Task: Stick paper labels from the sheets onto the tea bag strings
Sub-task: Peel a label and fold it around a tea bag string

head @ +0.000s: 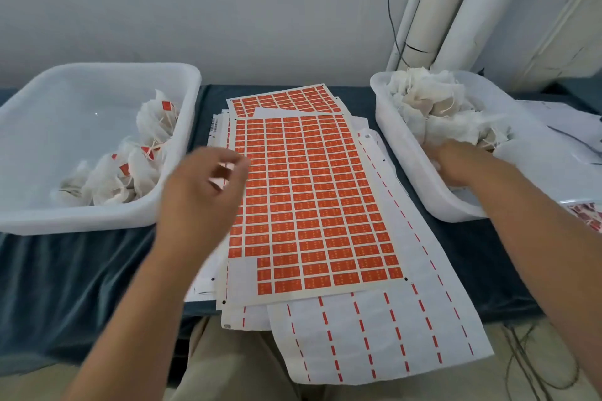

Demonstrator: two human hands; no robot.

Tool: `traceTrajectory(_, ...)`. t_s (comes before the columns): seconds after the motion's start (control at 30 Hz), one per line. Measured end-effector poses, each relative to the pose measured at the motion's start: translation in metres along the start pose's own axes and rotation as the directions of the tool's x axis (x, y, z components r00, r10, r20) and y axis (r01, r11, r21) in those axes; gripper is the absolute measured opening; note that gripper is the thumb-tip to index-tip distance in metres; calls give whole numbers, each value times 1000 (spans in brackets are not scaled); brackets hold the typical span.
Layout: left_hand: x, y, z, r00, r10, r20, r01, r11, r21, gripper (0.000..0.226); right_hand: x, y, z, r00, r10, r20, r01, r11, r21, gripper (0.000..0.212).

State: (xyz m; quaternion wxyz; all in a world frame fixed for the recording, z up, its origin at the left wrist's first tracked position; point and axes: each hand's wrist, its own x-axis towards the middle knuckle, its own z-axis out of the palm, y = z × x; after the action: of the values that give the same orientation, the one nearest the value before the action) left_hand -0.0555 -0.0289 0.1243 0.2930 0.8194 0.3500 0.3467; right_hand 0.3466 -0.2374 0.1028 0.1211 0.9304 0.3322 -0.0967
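Blue cloth (81, 270) covers the surface, pale wall (228, 10) behind. Label sheet (312, 198) lies between left tub (81, 221) and right tub (407, 156). Left hand (202, 198) blurred, right hand (456, 163) among tea bags (430, 107): fingers unreadable on both.

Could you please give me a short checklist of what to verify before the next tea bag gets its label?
1. Labels available on the top label sheet: ok; nearly the whole grid is orange, and only its lower left corner is peeled.
2. Supply of unlabelled tea bags in the right bin: ok, a pile is there.
3. Right hand has hold of one bag: cannot tell; its fingers are buried in the pile.
4. Left hand free to peel a label: cannot tell; it is blurred, above the sheet's left edge.
5. Room in the left bin: ok; the labelled bags fill only its right side.
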Motion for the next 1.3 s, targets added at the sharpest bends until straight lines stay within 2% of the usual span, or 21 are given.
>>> traceTrajectory(0.07, -19, 5, 18, 992, 25, 126, -19, 999, -48, 13, 5, 8, 3, 995, 22, -100, -21, 1000, 6, 28)
traceTrajectory(0.13, -33, 5, 32, 979, 28, 202, -18, 998, -54, 4, 7, 15, 3, 984, -2, -180, 11, 999, 51, 23)
traceTrajectory(0.17, -37, 3, 39, 972, 28, 234, -19, 999, -39, 10, 6, 19, 4, 980, -13, -198, 25, 998, 58, 19)
traceTrajectory(0.23, -45, -1, 51, 958, 5, 288, -2, 1000, -11, 14, 8, 27, 7, 985, 8, -175, -5, 1000, 14, 15)
traceTrajectory(0.27, -46, -2, 54, 952, -12, 304, 12, 1000, 2, 11, 9, 30, 8, 990, 21, -139, -24, 999, -23, 21)
traceTrajectory(0.33, -46, -6, 58, 951, -35, 306, 31, 999, 20, 11, 12, 34, 6, 995, 57, -88, -57, 998, -5, 37)
traceTrajectory(0.43, -44, -11, 57, 954, -60, 295, 57, 998, 17, 15, 16, 38, -2, 965, 179, -192, -143, 972, 184, 43)
traceTrajectory(0.5, -43, -13, 54, 953, -70, 295, 67, 998, 19, 11, 16, 37, -5, 940, 275, -200, -216, 937, 274, 47)
traceTrajectory(0.57, -41, -17, 52, 952, -88, 294, 85, 996, 25, 7, 17, 35, -4, 938, 315, -145, -265, 921, 285, 47)
traceTrajectory(0.67, -42, -21, 49, 952, -101, 287, 105, 994, 3, 23, 16, 37, -7, 938, 338, -77, -303, 908, 289, 39)
traceTrajectory(0.73, -43, -21, 48, 952, -107, 288, 117, 993, -20, 24, 10, 42, -10, 935, 309, -173, -243, 916, 320, 24)
traceTrajectory(0.8, -45, -21, 50, 947, -117, 299, 129, 991, -22, 15, -2, 48, -16, 917, 293, -272, -194, 921, 339, 16)
traceTrajectory(0.9, -48, -21, 54, 944, -128, 305, 136, 991, -4, 12, -23, 51, -27, 874, 271, -402, -105, 916, 388, 22)
traceTrajectory(1.0, -52, -17, 57, 941, -130, 311, 145, 989, -25, 13, -49, 46, -42, 810, 228, -540, 64, 881, 469, 22)
traceTrajectory(1.17, -57, -1, 62, 935, -90, 343, 122, 990, -72, 12, -99, 8, -64, 769, 168, -617, 282, 778, 562, 16)
traceTrajectory(1.3, -63, 20, 61, 929, -18, 371, 94, 978, -187, 9, -132, -37, -68, 789, 100, -606, 394, 675, 624, 10)
